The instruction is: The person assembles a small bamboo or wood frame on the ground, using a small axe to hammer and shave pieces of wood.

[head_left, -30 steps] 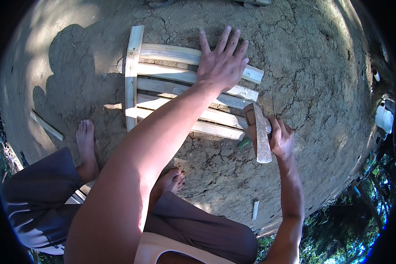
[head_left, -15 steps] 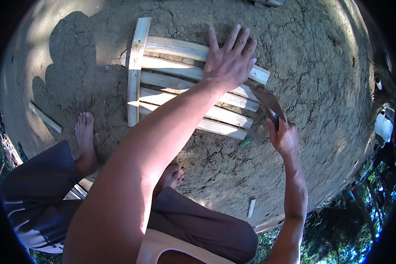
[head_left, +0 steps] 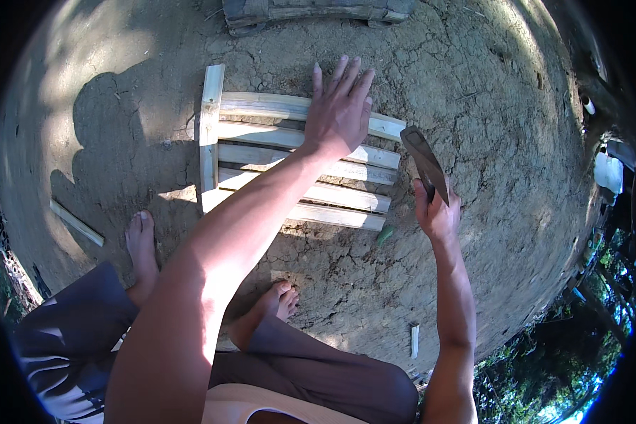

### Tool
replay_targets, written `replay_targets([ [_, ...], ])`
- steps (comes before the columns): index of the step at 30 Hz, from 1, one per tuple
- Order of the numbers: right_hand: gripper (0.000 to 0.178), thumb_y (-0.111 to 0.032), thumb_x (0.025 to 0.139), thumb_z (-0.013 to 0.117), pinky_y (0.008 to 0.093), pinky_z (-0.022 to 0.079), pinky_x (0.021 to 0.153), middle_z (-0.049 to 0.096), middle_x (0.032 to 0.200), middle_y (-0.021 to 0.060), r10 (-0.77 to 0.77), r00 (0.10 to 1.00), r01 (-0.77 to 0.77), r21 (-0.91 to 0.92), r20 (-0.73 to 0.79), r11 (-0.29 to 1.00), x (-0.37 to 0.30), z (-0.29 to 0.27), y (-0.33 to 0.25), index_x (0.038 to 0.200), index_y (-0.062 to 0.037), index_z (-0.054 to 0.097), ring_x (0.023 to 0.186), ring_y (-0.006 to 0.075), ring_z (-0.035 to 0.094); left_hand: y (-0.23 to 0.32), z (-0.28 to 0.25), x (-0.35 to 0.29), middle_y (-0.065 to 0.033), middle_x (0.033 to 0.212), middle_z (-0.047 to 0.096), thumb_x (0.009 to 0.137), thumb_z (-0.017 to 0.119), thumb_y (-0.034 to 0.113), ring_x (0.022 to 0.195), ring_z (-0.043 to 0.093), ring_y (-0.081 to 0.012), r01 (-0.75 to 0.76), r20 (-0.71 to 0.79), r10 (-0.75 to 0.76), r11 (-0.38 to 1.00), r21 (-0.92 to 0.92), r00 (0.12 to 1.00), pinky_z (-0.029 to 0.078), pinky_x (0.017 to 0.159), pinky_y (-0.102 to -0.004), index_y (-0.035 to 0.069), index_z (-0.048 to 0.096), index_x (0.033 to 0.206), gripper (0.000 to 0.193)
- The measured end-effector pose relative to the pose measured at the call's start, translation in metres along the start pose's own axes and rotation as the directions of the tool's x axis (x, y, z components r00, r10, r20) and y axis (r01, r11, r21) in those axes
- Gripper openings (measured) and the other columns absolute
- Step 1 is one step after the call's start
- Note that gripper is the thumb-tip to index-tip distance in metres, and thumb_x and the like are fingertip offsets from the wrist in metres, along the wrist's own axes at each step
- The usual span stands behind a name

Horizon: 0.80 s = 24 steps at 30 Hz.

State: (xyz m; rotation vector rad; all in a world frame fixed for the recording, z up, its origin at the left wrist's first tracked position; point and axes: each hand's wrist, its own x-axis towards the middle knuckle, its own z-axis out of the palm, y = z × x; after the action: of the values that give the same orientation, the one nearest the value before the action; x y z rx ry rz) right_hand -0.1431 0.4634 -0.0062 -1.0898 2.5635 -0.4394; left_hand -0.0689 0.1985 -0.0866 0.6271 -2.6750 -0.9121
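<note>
Several pale split-wood slats (head_left: 261,104) lie side by side on the ground, their left ends meeting an upright crosspiece (head_left: 209,134). My left hand (head_left: 338,120) rests flat across the upper slats with its fingers stretched out, hiding part of them. To the right of the slats' free ends, my right hand (head_left: 442,215) is closed around the handle of a machete (head_left: 425,159). Its broad dark blade points up and to the left, and the tip is close to the top slat's end. Whether the blade touches that slat I cannot tell.
A weathered wooden block (head_left: 318,10) lies beyond the slats. Loose sticks lie at the left (head_left: 76,222) and lower right (head_left: 415,341). A green leaf (head_left: 384,235) sits by the lowest slat. My bare feet are on the cracked earth, below the slats.
The view has shifted, bringing the wooden block further into sight. The machete's blade has turned steeper and lies nearer the top slat's end. My left hand stays on the slats.
</note>
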Motion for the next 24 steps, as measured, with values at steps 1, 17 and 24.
replay_targets([
  [1, 0.050, -0.015, 0.093, 0.075, 0.0483, 0.062, 0.067, 0.073, 0.106, 0.0211, -0.072, 0.997, 0.069, -0.070, -0.038, 0.995, 0.003, -0.001, 0.003, 0.138, -0.0042, 0.054, 0.086, 0.0417, 0.075, 0.000, -0.004, 0.003, -0.0138, 0.169, 0.034, 0.109, 0.043, 0.030, 0.161, 0.020, -0.0302, -0.002, 0.001, 0.002, 0.995, 0.099, 1.000, 0.001, 0.127, -0.0694, 0.014, 0.046, 0.158, 0.051],
  [17, 0.046, -0.015, 0.092, 0.071, 0.0432, 0.058, 0.057, 0.068, 0.092, 0.0124, -0.352, 0.926, 0.371, -0.156, 0.137, 0.915, 0.046, -0.020, 0.013, 0.133, -0.0031, 0.055, 0.067, 0.0319, 0.069, -0.023, -0.003, 0.029, -0.0185, 0.175, 0.017, 0.107, 0.045, 0.032, 0.162, 0.011, -0.0403, 0.065, 0.106, -0.106, 0.940, 0.335, 0.989, -0.006, 0.113, -0.0871, 0.030, 0.029, 0.167, 0.062],
  [24, 0.049, -0.014, 0.092, 0.068, 0.0447, 0.060, 0.059, 0.070, 0.103, 0.0155, -0.287, 0.939, 0.324, -0.209, 0.189, 0.923, 0.052, -0.012, 0.027, 0.138, -0.0046, 0.052, 0.072, 0.0339, 0.073, -0.016, -0.007, 0.033, -0.0170, 0.176, 0.015, 0.107, 0.044, 0.032, 0.163, 0.009, -0.0395, 0.048, 0.166, -0.106, 0.945, 0.323, 0.980, -0.006, 0.113, -0.0868, 0.031, 0.028, 0.168, 0.062],
])
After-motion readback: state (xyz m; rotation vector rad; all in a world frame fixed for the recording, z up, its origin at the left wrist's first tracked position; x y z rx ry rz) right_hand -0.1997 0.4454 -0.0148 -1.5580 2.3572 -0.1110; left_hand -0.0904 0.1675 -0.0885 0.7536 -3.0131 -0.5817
